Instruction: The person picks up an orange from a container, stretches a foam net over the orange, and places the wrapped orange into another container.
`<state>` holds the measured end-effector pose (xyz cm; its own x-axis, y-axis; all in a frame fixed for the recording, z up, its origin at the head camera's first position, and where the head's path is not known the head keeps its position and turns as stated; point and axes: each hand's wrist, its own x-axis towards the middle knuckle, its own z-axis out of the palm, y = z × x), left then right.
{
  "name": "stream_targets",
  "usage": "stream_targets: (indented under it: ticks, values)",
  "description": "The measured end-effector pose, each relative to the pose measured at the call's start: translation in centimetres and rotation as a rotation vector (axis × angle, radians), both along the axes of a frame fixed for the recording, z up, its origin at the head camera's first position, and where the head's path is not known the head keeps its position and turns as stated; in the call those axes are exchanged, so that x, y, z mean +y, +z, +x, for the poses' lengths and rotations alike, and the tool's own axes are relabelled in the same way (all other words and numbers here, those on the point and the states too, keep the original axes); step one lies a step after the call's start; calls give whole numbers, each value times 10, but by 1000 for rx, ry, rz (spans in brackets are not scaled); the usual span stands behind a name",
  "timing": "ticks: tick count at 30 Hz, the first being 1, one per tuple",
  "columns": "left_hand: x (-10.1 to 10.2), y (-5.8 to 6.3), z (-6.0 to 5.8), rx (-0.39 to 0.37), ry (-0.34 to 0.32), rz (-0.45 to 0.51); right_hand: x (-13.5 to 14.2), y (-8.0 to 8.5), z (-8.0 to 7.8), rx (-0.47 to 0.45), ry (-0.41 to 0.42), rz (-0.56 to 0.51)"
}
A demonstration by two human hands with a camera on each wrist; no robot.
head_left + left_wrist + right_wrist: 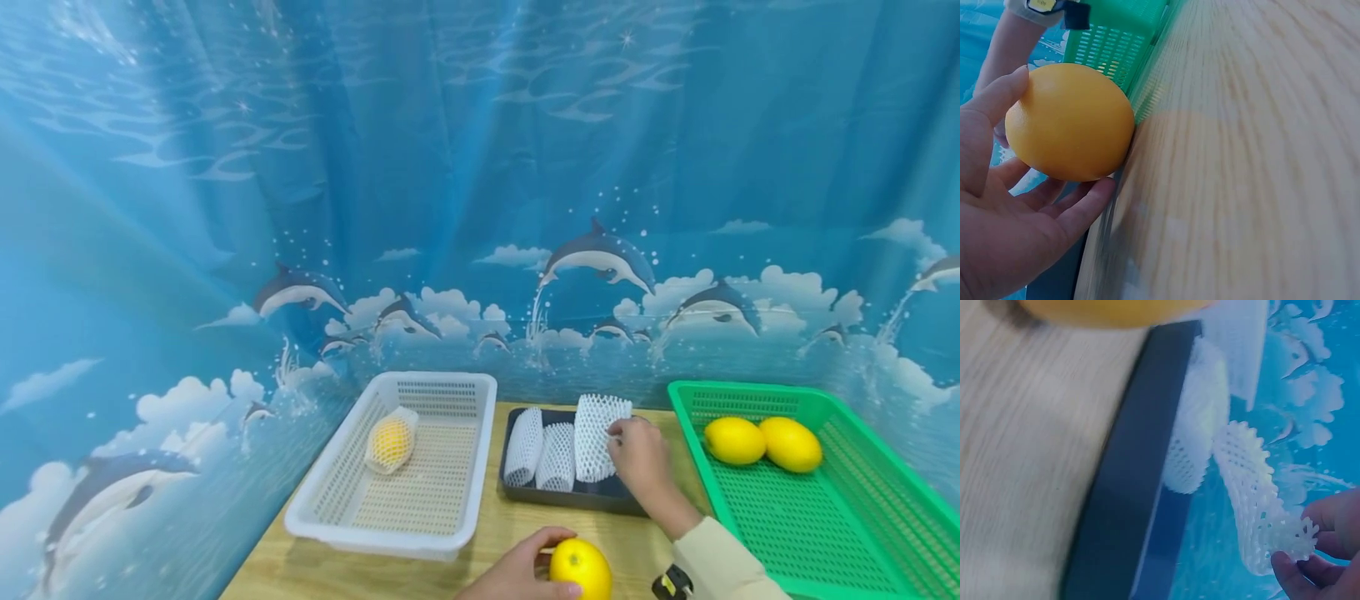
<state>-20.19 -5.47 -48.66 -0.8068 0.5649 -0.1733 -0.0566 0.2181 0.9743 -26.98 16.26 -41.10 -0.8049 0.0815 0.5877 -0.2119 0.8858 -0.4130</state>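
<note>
My left hand (521, 571) holds a smooth yellow oval fruit (581, 568) near the front of the table, thumb on one side and fingers beneath, as the left wrist view shows. With thumb and fingers, my right hand (641, 454) pinches the edge of a white foam net sleeve (597, 437), raised over the black tray (555, 497). The sleeve (1250, 494) hangs tilted from those fingertips in the right wrist view. Two more foam net sleeves (524, 447) lie in the tray, left of the one I grip.
A white basket (468, 525) at left holds one yellow fruit in a foam net (392, 442). The green basket (817, 517) at right contains two bare yellow fruits (790, 444). Behind the wooden table (337, 571) hangs a blue dolphin-print curtain (450, 167).
</note>
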Motion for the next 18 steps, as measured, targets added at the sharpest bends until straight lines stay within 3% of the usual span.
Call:
stream_targets:
  ticks: [7, 12, 15, 18]
  values:
    - [-2, -1, -2, -29, -15, -3, -3, 12, 21, -11, 71, -1]
    - [-6, -3, -2, 76, -46, 72, -3, 19, 33, -120, 132, -140]
    - [-6, -4, -2, 138, -10, 120, -3, 21, 40, -192, 156, -221]
    - [-6, -2, -3, 168, 77, 105, -2, 22, 46, -234, 182, -289]
